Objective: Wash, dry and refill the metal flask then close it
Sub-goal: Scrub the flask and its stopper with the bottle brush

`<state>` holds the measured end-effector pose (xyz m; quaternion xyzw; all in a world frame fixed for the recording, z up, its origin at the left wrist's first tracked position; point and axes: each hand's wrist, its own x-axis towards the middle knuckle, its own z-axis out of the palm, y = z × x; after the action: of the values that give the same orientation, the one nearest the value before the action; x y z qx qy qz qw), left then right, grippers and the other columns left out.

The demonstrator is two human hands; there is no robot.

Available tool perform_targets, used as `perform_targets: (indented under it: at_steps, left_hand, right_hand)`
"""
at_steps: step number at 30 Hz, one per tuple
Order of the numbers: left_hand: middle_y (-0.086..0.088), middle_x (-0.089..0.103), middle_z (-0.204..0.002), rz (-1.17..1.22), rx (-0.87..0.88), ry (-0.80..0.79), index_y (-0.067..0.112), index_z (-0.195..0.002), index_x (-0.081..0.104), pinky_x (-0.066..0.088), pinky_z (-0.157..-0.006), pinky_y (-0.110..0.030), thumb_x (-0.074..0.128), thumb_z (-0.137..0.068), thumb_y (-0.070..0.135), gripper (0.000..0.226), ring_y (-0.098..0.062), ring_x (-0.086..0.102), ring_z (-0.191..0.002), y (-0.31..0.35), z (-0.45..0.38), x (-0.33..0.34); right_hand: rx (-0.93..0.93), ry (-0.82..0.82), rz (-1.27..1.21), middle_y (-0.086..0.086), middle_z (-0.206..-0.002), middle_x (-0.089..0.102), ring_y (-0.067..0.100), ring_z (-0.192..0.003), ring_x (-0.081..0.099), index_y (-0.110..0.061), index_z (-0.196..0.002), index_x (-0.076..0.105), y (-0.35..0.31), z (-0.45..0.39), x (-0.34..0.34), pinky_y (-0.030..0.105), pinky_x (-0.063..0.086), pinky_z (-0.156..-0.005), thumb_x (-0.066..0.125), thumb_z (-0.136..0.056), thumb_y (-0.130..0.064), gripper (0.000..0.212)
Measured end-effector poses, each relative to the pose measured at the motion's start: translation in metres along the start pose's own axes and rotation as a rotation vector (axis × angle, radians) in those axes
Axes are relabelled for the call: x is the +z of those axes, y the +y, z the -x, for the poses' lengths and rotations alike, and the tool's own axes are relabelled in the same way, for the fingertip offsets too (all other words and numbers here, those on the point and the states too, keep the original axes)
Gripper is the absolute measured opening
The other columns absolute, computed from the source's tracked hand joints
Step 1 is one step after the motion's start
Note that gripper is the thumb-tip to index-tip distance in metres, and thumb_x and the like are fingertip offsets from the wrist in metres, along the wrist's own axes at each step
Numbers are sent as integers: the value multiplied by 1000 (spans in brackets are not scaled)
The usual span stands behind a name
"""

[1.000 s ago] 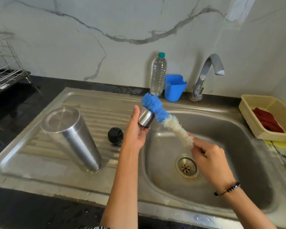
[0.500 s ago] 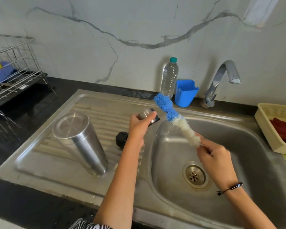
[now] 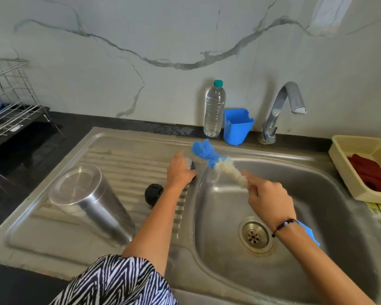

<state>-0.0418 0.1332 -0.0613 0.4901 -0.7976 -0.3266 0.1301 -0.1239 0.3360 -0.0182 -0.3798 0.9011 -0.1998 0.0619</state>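
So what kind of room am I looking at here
Most likely a home kitchen, at the washing-up area: a steel sink with a ribbed drainboard, a tap against a marble-look wall, and a wire dish rack on the dark counter.

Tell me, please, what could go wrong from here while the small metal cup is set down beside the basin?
The left hand grips the cup right at the ridge by the basin; released carelessly, it might tip in. The brush, which the right hand holds by its handle end, hangs close over that cup and could knock it. The flask stands upside down on the ribbed drainer, near the left forearm, so a bump might topple it.
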Motion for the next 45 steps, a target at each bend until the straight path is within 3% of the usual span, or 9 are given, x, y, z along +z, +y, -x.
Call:
perform_targets:
  at_steps: [6,12,16,23,27,31,36,41,45]
  left_hand:
    - [-18,49,-127,-30,-33,19,-2,-127,38,41,-84,-34,68,-85,15,54,-35,51,-113,-6,0,2]
    - [-20,35,-142,-221,-39,19,4,-139,28,29,-111,-42,73,-80,34,81,-36,31,-133,15,-7,-11]
    - [-21,27,-146,-231,49,39,5,-144,20,27,-110,-43,70,-82,33,85,-37,27,-135,47,-12,-24]
    - [-20,33,-137,-325,213,10,6,-139,26,35,-104,-45,62,-84,21,67,-37,33,-128,95,-15,-21]
    - [-17,37,-132,-398,259,16,7,-135,32,35,-101,-44,59,-86,20,57,-35,37,-123,106,-15,-15]
    - [-16,36,-132,-436,290,1,11,-136,31,34,-102,-44,58,-88,21,56,-34,36,-124,112,-15,-12]
    - [-17,33,-139,-479,293,-19,11,-139,28,32,-107,-47,59,-89,23,60,-35,33,-129,119,-21,-6]
    - [-14,35,-136,-449,314,-38,12,-137,30,33,-103,-43,60,-88,22,59,-31,35,-126,122,-28,6]
    - [-13,33,-137,-423,313,-62,13,-138,29,32,-103,-42,57,-89,22,58,-32,34,-126,119,-31,14]
  right_hand:
    - [-97,50,207,8,-92,63,31,-84,60,-31,-136,40,-9,-20,-17,34,43,-63,39,-94,-18,44]
    - [-282,242,606,2,-84,62,28,-77,64,-16,-114,50,-31,-46,-72,24,22,-45,42,-86,-11,30]
    - [-350,367,829,-1,-82,66,24,-88,66,-15,-97,57,-48,-70,-127,25,36,-59,44,-83,-6,21]
    - [-321,293,972,2,-78,47,25,-89,60,-12,-67,40,-61,-126,-165,33,32,-67,43,-90,0,26]
    - [-352,226,1054,1,-83,49,22,-85,55,-12,-76,47,-63,-155,-162,32,33,-68,44,-91,0,19]
    - [-353,183,1095,2,-69,38,22,-79,47,-11,-64,34,-62,-176,-162,32,35,-68,44,-90,1,31]
    - [-325,120,1115,4,-80,44,24,-80,50,-11,-63,31,-64,-197,-165,33,36,-69,45,-88,1,31]
    - [-331,50,1175,4,-70,41,24,-76,47,-10,-84,47,-71,-211,-182,34,38,-69,49,-88,-5,6]
    - [-372,69,1229,4,-67,38,23,-67,45,-8,-65,36,-80,-211,-194,35,36,-68,47,-87,-4,25]
